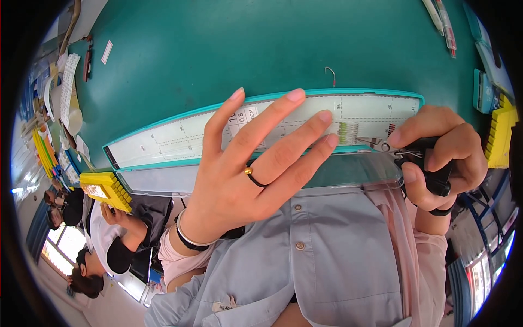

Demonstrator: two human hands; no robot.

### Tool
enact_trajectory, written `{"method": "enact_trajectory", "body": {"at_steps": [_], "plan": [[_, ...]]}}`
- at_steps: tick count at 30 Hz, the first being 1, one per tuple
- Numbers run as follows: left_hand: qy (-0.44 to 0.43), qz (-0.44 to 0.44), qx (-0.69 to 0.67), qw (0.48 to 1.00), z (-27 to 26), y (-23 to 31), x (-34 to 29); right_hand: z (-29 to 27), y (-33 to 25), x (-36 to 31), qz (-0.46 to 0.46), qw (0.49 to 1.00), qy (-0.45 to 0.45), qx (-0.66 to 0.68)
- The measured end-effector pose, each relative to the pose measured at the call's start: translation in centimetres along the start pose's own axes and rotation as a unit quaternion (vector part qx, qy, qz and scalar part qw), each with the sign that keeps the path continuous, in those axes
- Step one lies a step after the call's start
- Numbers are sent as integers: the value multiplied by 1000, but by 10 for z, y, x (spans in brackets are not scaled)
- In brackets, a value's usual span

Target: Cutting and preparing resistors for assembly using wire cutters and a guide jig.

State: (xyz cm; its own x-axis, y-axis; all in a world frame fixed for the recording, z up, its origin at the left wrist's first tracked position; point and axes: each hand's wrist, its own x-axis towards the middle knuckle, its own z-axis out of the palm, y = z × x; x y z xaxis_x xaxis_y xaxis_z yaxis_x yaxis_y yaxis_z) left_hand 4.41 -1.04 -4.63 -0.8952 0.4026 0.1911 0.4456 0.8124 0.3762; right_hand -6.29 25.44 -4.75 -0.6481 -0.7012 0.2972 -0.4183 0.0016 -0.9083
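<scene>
My left hand (234,185) is spread flat over a long teal case (376,91), fingers stretched and holding nothing. A white lined sheet (155,146) with a printed label (248,115) lies in the case, and its clear lid (354,171) is folded open toward me. Small pliers (383,146) with black handles are gripped in my right hand (455,144) at the case's right end. Their metal tip reaches a row of fine hook-like pieces with green ends (348,132). A small dark red cluster (391,129) sits just right of that row. Whether the jaws pinch anything, I cannot tell.
One fishing hook (332,76) with a red tip lies on the green table (218,43) beyond the case. Yellow racks stand at left (106,191) and right (500,136). Pens (441,24) lie far right. A person (117,240) sits to my left.
</scene>
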Motion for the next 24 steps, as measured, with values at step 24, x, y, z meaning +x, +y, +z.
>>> {"method": "enact_trajectory", "body": {"at_steps": [24], "plan": [[2,0,2,1000,1,0,0,1,1,-1,6,999,34,12]]}}
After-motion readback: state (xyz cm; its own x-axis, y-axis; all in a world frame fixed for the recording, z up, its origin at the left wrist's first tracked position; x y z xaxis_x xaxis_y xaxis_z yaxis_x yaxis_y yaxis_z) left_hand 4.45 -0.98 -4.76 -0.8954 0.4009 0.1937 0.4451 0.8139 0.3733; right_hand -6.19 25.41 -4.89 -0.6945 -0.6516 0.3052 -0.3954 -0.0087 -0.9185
